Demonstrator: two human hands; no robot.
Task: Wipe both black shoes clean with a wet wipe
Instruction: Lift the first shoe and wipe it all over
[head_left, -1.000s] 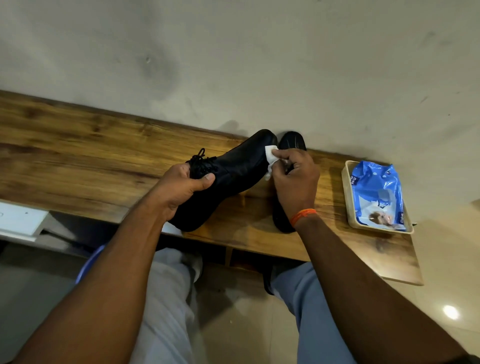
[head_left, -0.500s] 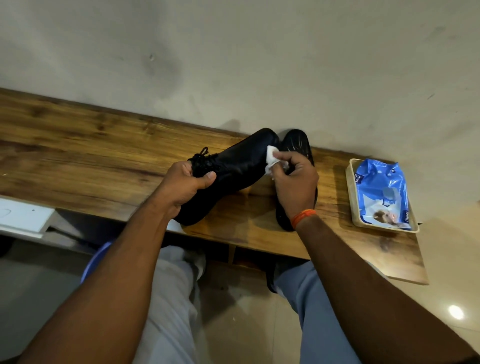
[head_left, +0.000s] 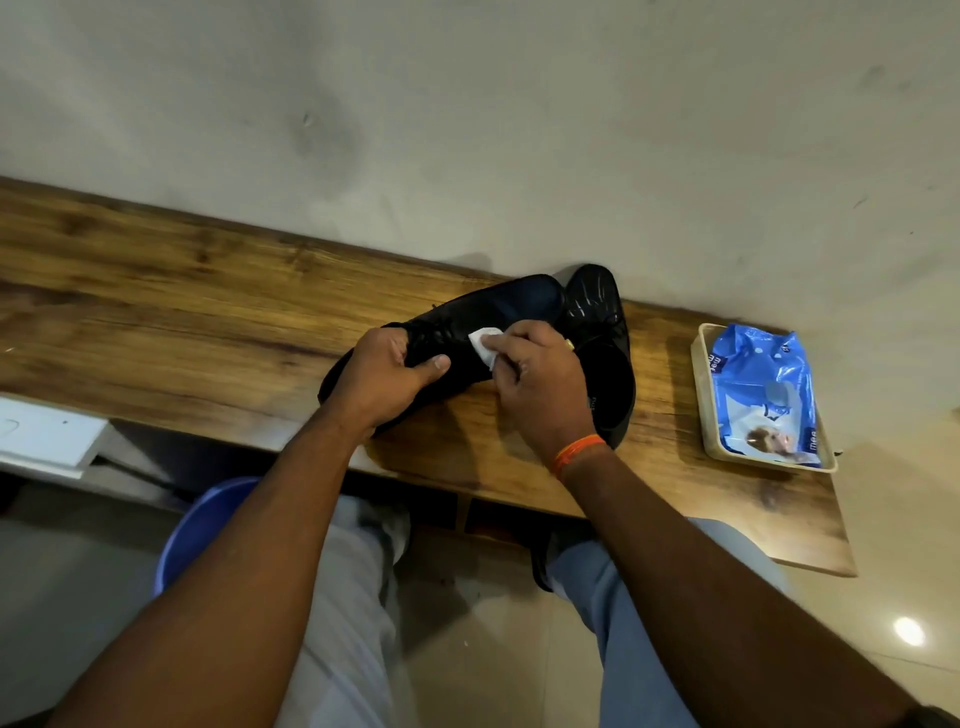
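A black lace-up shoe (head_left: 498, 317) is tilted above the wooden bench, toe pointing to the back right. My left hand (head_left: 387, 382) grips it at the laces and heel end, thumb across its side. My right hand (head_left: 540, 387) pinches a folded white wet wipe (head_left: 485, 345) and presses it against the shoe's side near the laces. The second black shoe (head_left: 597, 312) lies flat on the bench just right of the first, partly hidden behind my right hand.
The wooden bench (head_left: 182, 312) runs along a plain wall. A cream tray (head_left: 701, 395) at the right end holds a blue pack of wipes (head_left: 763, 395). A white board (head_left: 47, 436) sits at the lower left, a blue bucket (head_left: 202, 525) under my left arm.
My right hand has slid the wipe from the shoe's toe back toward the laces. The shoe is lower and flatter over the bench. My left hand keeps its grip.
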